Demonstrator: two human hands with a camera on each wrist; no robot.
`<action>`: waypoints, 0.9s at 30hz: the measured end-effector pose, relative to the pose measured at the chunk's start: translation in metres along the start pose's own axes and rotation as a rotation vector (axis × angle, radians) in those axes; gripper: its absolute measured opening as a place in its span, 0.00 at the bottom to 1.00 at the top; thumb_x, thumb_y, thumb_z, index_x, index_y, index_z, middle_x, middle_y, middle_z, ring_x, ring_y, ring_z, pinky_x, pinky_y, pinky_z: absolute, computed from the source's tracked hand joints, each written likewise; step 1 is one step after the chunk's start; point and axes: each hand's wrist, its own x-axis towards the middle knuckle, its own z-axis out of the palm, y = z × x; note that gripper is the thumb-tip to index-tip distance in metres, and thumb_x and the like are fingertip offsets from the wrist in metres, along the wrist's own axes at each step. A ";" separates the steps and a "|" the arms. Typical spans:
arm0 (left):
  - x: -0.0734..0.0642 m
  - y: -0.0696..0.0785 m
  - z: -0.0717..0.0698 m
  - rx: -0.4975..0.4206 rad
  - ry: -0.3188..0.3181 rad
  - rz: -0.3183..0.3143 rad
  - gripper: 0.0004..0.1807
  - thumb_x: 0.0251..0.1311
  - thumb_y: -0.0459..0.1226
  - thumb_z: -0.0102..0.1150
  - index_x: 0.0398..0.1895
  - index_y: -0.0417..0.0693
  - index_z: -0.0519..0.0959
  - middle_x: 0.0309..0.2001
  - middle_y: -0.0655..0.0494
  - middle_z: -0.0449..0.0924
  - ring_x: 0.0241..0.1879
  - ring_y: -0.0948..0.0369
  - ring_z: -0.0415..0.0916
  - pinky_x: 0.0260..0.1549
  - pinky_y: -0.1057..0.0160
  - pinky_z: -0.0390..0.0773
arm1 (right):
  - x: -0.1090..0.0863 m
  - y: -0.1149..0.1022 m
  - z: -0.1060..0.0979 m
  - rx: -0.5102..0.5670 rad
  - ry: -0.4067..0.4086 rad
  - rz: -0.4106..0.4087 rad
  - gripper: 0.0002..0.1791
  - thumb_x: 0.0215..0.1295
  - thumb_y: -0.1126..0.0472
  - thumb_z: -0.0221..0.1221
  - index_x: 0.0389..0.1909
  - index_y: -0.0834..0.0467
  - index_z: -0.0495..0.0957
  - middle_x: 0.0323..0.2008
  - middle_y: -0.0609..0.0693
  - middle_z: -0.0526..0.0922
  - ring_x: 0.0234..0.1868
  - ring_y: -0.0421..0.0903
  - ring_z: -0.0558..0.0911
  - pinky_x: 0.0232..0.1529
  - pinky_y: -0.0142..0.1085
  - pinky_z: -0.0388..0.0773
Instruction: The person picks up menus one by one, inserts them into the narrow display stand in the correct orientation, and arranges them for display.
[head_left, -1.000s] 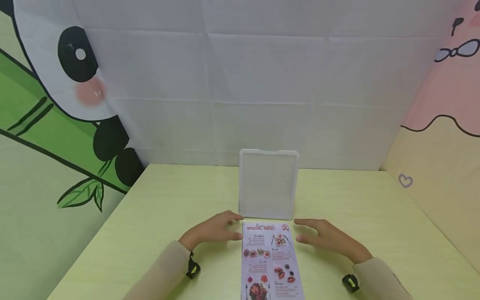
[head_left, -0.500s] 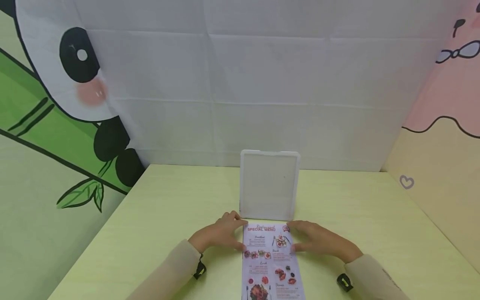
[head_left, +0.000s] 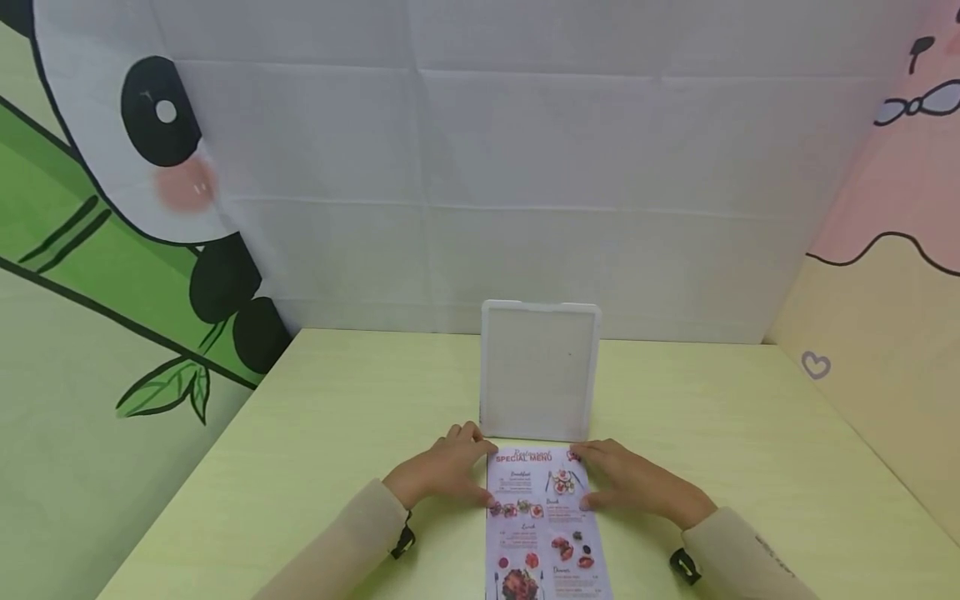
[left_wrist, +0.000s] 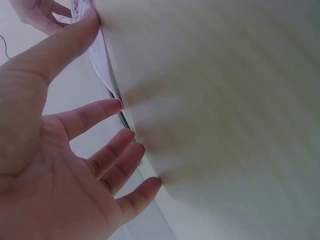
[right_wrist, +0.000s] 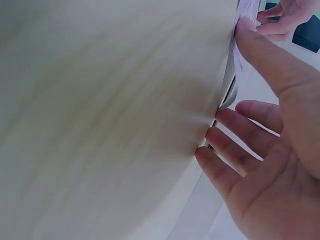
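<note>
1. Step in hand (my read): getting a hold on the menu [head_left: 543, 525] by its far end, 1 hand per long edge.
2. Menu loc: face up on the table [head_left: 360, 400], approx. centred in front of the person, btwn the 2 hands; its near end runs out of the head view.
3. L hand [head_left: 442, 471]: fingers spread, not wrapped round anything; thumb on the menu's L edge, index tip at the far L corner. L wrist view has the other fingertips resting on the table.
4. R hand [head_left: 633, 479]: mirrors it, fingers loose & apart, thumb on the R edge, index covering part of the far R corner. Can't tell if either hand has a firm pinch.
5. R wrist view: sheet edge sits a bit proud of the table, so prob. thin & bendy.
6. Next move, as I'd judge it: calls for thumb & finger closing on both edges w/ even pressure, else the sheet may bow or skew.
7. White-rimmed frame [head_left: 536, 371]: stands just beyond the menu's far end, nr both index fingers; contact w/ the sheet unclear.
8. Surface: pale yellow, faint grain.
9. Room: creased whitish backdrop [head_left: 525, 142] behind; L wall [head_left: 52, 433] w/ green stalk & leaf art; R wall [head_left: 877, 333] pink & cream w/ a heart outline.
10. Person: beige sleeves [head_left: 337, 537], L wrist strap [head_left: 403, 543] & R wrist strap [head_left: 684, 567], both black.
</note>
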 end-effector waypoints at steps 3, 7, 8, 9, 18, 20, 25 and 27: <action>0.000 0.001 0.000 -0.007 0.003 -0.013 0.38 0.43 0.53 0.75 0.60 0.53 0.75 0.56 0.54 0.65 0.51 0.57 0.60 0.48 0.55 0.69 | 0.002 0.001 0.000 0.023 0.008 -0.021 0.42 0.53 0.54 0.69 0.66 0.69 0.65 0.63 0.63 0.72 0.64 0.60 0.69 0.64 0.55 0.65; 0.001 0.003 0.000 -0.020 0.005 -0.024 0.35 0.43 0.51 0.75 0.57 0.54 0.76 0.57 0.54 0.65 0.53 0.55 0.61 0.50 0.52 0.68 | 0.002 0.003 0.000 0.068 0.027 -0.046 0.43 0.51 0.54 0.70 0.65 0.70 0.65 0.61 0.63 0.73 0.61 0.61 0.71 0.62 0.57 0.66; 0.001 0.004 0.000 -0.028 0.003 -0.024 0.34 0.43 0.50 0.75 0.57 0.55 0.76 0.57 0.53 0.65 0.53 0.55 0.61 0.50 0.52 0.68 | 0.002 0.004 0.001 0.082 0.029 -0.044 0.43 0.51 0.54 0.70 0.65 0.70 0.65 0.60 0.62 0.74 0.61 0.60 0.71 0.62 0.57 0.67; 0.001 0.004 0.000 -0.036 0.001 -0.024 0.33 0.43 0.50 0.75 0.56 0.55 0.76 0.57 0.54 0.66 0.53 0.55 0.61 0.50 0.52 0.68 | 0.003 0.004 0.001 0.094 0.031 -0.043 0.43 0.51 0.54 0.70 0.65 0.70 0.65 0.60 0.61 0.74 0.60 0.59 0.72 0.61 0.56 0.68; 0.003 0.000 0.001 -0.202 -0.031 0.038 0.26 0.44 0.39 0.75 0.48 0.51 0.75 0.43 0.59 0.71 0.44 0.59 0.66 0.44 0.59 0.70 | 0.003 0.002 0.002 0.228 -0.006 -0.032 0.42 0.52 0.61 0.70 0.66 0.71 0.63 0.48 0.52 0.77 0.45 0.46 0.78 0.47 0.34 0.78; 0.004 -0.002 0.002 -0.272 -0.053 0.041 0.24 0.45 0.36 0.73 0.47 0.51 0.74 0.39 0.59 0.73 0.40 0.61 0.68 0.41 0.62 0.70 | 0.003 0.002 0.003 0.271 -0.014 -0.023 0.40 0.52 0.63 0.69 0.65 0.71 0.64 0.46 0.52 0.78 0.44 0.44 0.78 0.44 0.31 0.78; 0.004 -0.004 0.003 -0.389 -0.057 0.035 0.20 0.47 0.31 0.70 0.44 0.48 0.73 0.33 0.58 0.75 0.33 0.62 0.70 0.34 0.65 0.72 | 0.004 0.004 0.005 0.328 -0.005 0.003 0.34 0.53 0.65 0.69 0.60 0.71 0.67 0.40 0.50 0.79 0.39 0.38 0.76 0.40 0.29 0.77; 0.004 -0.005 0.003 -0.411 -0.046 0.041 0.18 0.47 0.30 0.70 0.41 0.46 0.74 0.33 0.57 0.75 0.32 0.62 0.71 0.33 0.66 0.72 | 0.004 0.004 0.006 0.338 0.009 0.021 0.32 0.52 0.65 0.69 0.57 0.70 0.68 0.38 0.49 0.78 0.37 0.38 0.75 0.39 0.28 0.76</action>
